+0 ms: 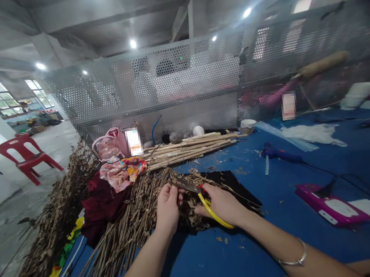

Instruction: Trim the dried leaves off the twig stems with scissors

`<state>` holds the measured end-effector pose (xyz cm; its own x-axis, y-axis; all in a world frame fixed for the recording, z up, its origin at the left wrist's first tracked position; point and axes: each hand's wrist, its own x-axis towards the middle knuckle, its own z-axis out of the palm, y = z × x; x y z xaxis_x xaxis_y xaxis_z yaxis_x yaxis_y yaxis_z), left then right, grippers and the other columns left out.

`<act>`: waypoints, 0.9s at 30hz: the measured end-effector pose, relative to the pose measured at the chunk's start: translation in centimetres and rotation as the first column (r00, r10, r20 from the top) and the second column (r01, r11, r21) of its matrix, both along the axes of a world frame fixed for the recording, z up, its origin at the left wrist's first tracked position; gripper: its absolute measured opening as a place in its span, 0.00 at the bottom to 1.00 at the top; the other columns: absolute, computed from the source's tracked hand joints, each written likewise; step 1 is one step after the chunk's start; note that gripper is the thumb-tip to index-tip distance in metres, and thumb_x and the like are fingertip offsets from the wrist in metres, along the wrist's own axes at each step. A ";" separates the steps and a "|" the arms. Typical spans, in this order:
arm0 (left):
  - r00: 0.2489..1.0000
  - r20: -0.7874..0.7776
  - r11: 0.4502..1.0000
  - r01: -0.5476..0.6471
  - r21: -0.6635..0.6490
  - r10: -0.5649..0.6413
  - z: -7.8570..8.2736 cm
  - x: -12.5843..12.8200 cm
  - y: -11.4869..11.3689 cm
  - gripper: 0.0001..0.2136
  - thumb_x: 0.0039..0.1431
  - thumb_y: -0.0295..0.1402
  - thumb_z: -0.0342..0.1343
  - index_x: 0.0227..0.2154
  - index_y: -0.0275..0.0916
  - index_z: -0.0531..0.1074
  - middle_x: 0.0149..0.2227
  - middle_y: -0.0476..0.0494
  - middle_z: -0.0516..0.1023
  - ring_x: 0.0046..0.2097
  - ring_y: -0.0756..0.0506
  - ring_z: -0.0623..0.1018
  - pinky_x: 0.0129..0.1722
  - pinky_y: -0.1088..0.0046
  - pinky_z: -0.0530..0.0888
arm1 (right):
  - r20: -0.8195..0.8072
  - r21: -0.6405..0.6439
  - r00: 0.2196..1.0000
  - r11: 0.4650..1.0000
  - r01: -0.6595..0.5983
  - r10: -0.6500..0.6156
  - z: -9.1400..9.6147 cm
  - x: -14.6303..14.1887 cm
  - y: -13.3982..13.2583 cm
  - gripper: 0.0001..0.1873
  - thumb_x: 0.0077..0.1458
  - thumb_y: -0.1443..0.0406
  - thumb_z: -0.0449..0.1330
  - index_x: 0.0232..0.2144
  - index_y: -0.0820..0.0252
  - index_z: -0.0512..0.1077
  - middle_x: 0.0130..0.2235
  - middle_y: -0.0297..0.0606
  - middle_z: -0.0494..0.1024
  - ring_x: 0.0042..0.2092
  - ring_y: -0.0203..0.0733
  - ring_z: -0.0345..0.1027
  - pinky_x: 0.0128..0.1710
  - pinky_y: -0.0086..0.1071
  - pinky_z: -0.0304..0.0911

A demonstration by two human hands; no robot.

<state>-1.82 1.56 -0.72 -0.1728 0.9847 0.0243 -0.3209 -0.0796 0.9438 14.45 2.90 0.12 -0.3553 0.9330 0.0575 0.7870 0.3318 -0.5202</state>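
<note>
My right hand [222, 203] is closed around scissors [210, 207] with a yellow handle. Their metal blades point up and left, towards the fingertips of my left hand [167, 207]. The left fingers are pinched together on a piece of dried plant [168, 176]; its exact shape is hard to make out. A heap of brown dried stems [136, 207] spreads to the left of and beneath my hands. Crumbled dry leaves [189, 210] lie between the hands, over a black cloth [233, 186].
On the blue tabletop [263, 254] are a glue gun [279, 154], a magenta power strip [335, 210] with cords, and wooden sticks [189, 151] at the back. Dark red cloth [103, 204] lies left. Behind stands a perforated metal screen [181, 80]; a red chair [28, 155] stands beyond.
</note>
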 end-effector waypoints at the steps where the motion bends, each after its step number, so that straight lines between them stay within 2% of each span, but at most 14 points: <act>1: 0.999 -0.001 0.999 0.045 -0.011 -0.045 0.0 0.1 -0.1 0.12 0.50 0.41 0.55 0.27 0.36 0.63 0.24 0.51 0.70 0.21 0.57 0.64 0.19 0.83 0.60 | -0.008 0.004 1.000 1.000 -0.001 0.001 0.0 0.0 0.0 0.26 0.40 0.49 0.62 0.37 0.60 0.64 0.37 0.41 0.71 0.37 0.43 0.66 0.32 0.30 0.54; 5: 0.980 -0.011 0.979 0.197 -0.061 -0.198 0.1 0.6 -0.7 0.15 0.52 0.44 0.52 0.25 0.35 0.65 0.19 0.53 0.66 0.16 0.58 0.58 0.14 0.83 0.54 | -0.035 0.037 0.999 0.999 0.006 -0.005 -0.1 -0.1 0.0 0.26 0.40 0.49 0.62 0.36 0.60 0.64 0.36 0.40 0.71 0.37 0.43 0.66 0.33 0.30 0.55; 10: 0.972 0.014 0.971 0.235 -0.043 -0.235 0.2 1.0 -0.9 0.15 0.50 0.44 0.54 0.29 0.36 0.65 0.26 0.51 0.72 0.16 0.58 0.59 0.13 0.82 0.55 | -0.068 0.109 0.997 0.994 -0.017 0.024 -0.6 -0.2 -0.2 0.26 0.42 0.49 0.60 0.39 0.60 0.63 0.38 0.41 0.71 0.39 0.44 0.66 0.35 0.31 0.56; 14: 0.981 -0.033 0.979 0.189 -0.081 -0.192 0.4 1.1 -1.0 0.15 0.49 0.44 0.55 0.26 0.35 0.65 0.20 0.53 0.70 0.15 0.58 0.57 0.15 0.82 0.54 | -0.007 0.125 1.000 0.992 0.016 -0.015 -0.7 -0.3 -0.4 0.24 0.43 0.47 0.59 0.36 0.58 0.62 0.33 0.38 0.73 0.34 0.43 0.67 0.29 0.29 0.53; 18: 0.986 -0.095 0.989 0.128 -0.068 -0.134 0.4 0.8 -0.9 0.15 0.49 0.44 0.55 0.23 0.35 0.65 0.20 0.53 0.68 0.17 0.58 0.58 0.16 0.82 0.54 | 0.084 0.165 0.994 0.985 0.054 -0.069 -0.5 -0.1 -0.2 0.23 0.43 0.45 0.57 0.29 0.57 0.62 0.27 0.34 0.73 0.28 0.41 0.67 0.25 0.29 0.48; 21: 0.983 -0.132 0.991 0.121 -0.050 -0.127 0.1 0.6 -0.7 0.14 0.50 0.43 0.54 0.24 0.35 0.65 0.21 0.53 0.69 0.17 0.58 0.58 0.17 0.82 0.55 | 0.107 0.169 0.992 0.984 0.050 -0.069 -0.6 0.0 0.0 0.22 0.45 0.44 0.55 0.26 0.57 0.62 0.25 0.33 0.72 0.27 0.40 0.66 0.24 0.28 0.46; 27: 0.980 -0.166 0.992 0.100 -0.081 -0.112 -0.1 0.5 -0.6 0.14 0.51 0.43 0.53 0.29 0.36 0.66 0.22 0.52 0.70 0.17 0.58 0.58 0.17 0.82 0.54 | 0.095 0.099 0.993 0.993 0.066 -0.076 -0.9 -0.1 0.3 0.23 0.47 0.44 0.52 0.23 0.57 0.64 0.22 0.33 0.71 0.24 0.36 0.63 0.21 0.27 0.43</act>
<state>-1.37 0.99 -0.85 -0.0669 0.9974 -0.0277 -0.1587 0.0167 0.9872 14.40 3.21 -0.74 -0.2967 0.9479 0.1157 0.8560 0.3177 -0.4079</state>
